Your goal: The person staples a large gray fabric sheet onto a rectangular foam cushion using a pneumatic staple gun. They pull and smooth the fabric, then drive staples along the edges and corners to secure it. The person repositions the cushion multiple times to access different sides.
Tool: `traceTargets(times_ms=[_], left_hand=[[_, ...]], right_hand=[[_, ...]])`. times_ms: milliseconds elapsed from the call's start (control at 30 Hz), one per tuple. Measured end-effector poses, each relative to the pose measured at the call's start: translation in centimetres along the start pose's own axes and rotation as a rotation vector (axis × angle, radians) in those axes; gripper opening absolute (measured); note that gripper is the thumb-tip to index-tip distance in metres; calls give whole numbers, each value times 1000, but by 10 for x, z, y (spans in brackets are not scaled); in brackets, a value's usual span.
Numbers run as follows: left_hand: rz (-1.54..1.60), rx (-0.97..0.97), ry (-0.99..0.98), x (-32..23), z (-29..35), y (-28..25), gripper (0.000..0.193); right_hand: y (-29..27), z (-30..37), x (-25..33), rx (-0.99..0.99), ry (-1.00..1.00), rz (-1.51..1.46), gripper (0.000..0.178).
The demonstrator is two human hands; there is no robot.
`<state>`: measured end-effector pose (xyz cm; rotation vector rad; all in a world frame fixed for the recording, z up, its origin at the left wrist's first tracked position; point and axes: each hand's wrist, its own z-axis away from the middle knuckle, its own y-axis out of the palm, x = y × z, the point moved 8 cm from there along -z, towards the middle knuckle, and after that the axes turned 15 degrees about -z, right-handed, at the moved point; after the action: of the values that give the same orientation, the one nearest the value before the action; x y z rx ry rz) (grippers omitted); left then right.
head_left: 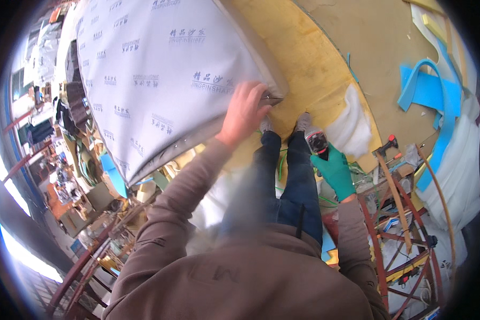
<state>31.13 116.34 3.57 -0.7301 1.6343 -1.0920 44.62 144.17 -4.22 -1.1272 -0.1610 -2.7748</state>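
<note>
A large upholstered panel (160,69) with pale printed backing cloth fills the upper left. Its dark fabric border carries a row of small shiny fasteners, and one corner points towards my feet. My bare left hand (244,112) rests on that corner, fingers lying on the cloth and thumb apart near the dark edge. Lower right, clear of the panel, my right hand (334,172) wears a green glove. It grips a staple gun (317,144), dark and silver with a bit of red, its round top facing up.
I stand on a yellow board (325,69) with white wadding (352,125) on it. At right are blue foam strips (437,96), crumpled white plastic (456,170), a hammer (389,144) and a red metal frame (376,240). Green hose runs near my legs; clutter fills the left.
</note>
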Motion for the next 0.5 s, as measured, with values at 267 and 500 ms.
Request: traceTargets(times_ms=[267, 500], left_hand=[[-19, -323, -344, -15, 52, -15, 34], [1109, -368, -1189, 44, 136, 32, 21]], right_hand=[[36, -32, 142, 163, -43, -188, 24], [76, -57, 176, 291, -21, -128, 26]])
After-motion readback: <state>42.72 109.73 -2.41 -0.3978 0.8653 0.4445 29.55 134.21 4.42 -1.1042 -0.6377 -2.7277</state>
